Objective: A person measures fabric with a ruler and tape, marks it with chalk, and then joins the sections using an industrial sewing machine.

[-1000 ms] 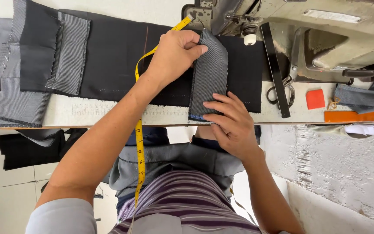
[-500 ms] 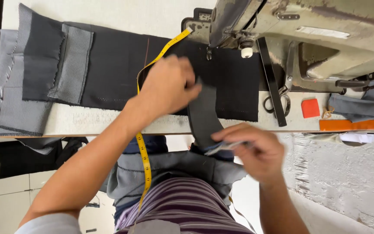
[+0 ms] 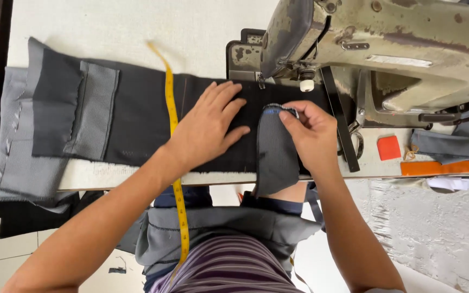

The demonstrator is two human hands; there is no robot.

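The left hand (image 3: 208, 126) is pressing flat, fingers spread, on the dark fabric panel (image 3: 137, 116) near the tabletop's front edge. The right hand (image 3: 311, 133) is pinching the grey pocket piece (image 3: 275, 157) by its top, positioning it; nothing is lying under the sewing machine (image 3: 365, 49) needle yet.

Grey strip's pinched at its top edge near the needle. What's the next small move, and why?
Probably slide the grey strip up under the presser foot: the right hand pinches its top edge just short of the foot, while the left hand lies flat on the dark fabric.
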